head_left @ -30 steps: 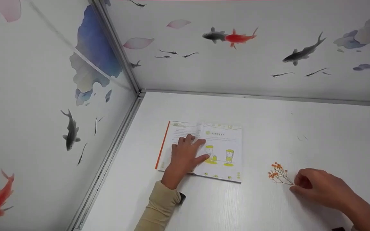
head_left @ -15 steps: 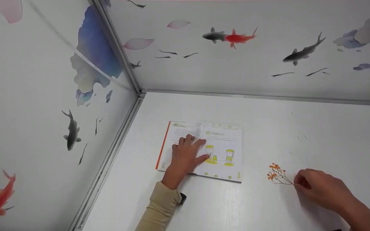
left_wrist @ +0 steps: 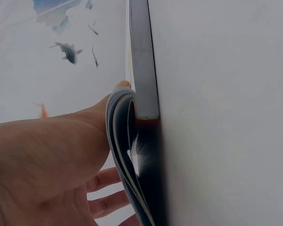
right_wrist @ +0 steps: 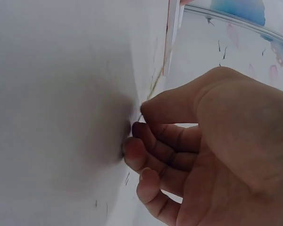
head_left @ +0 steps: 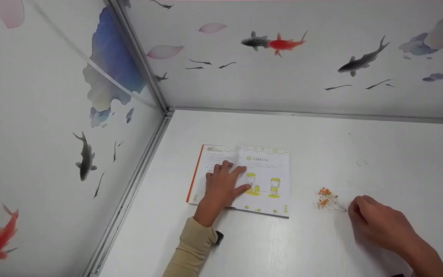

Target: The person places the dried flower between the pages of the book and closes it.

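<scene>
An open book (head_left: 267, 165) with an orange left edge and yellow-green cartoon figures lies on the white table. My left hand (head_left: 221, 188) rests on its left page with fingers spread, pressing it flat; in the left wrist view the pages (left_wrist: 118, 117) curve up beside the palm. To the right of the book, my right hand (head_left: 383, 223) pinches the thin stem of a dried flower sprig (head_left: 327, 198) with small orange blossoms, which points left toward the book. The right wrist view shows thumb and fingertips (right_wrist: 148, 110) meeting at the stem, close over the tabletop.
Several tiny dark stem bits (head_left: 362, 163) lie on the white table (head_left: 321, 142) behind the right hand. Partition walls (head_left: 206, 88) with painted fish stand at the left and back, meeting in a grey metal corner frame (head_left: 164, 109).
My right hand has moved slightly up and left with the sprig, whose blossoms have shifted the same way. The left hand has stayed in place on the book.
</scene>
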`<state>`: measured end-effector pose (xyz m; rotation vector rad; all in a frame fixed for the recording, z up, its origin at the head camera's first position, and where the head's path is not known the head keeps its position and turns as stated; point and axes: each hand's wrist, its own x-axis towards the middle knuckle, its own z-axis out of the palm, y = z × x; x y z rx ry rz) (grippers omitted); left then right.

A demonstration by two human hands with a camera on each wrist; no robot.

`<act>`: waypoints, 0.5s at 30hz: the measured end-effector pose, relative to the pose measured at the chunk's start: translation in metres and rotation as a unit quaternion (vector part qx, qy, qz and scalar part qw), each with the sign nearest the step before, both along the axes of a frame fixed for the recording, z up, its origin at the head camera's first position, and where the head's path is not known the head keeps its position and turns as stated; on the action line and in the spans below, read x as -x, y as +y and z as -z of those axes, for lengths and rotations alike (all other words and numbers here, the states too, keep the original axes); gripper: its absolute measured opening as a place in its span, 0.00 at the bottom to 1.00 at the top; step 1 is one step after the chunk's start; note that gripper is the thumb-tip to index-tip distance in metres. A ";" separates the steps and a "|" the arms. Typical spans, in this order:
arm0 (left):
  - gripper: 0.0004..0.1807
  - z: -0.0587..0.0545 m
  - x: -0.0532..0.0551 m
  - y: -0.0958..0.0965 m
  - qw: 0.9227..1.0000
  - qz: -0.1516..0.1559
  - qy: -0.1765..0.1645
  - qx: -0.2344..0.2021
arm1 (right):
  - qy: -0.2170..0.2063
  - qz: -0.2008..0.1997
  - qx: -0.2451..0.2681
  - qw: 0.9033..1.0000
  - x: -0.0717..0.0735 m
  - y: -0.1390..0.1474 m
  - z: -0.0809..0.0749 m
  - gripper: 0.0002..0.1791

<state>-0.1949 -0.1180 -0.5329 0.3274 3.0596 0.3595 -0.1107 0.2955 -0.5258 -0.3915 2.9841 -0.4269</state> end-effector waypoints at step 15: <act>0.34 0.002 -0.001 -0.002 1.000 0.002 0.001 -0.005 | 0.052 -0.004 0.070 0.996 0.025 -0.048 0.003 0.06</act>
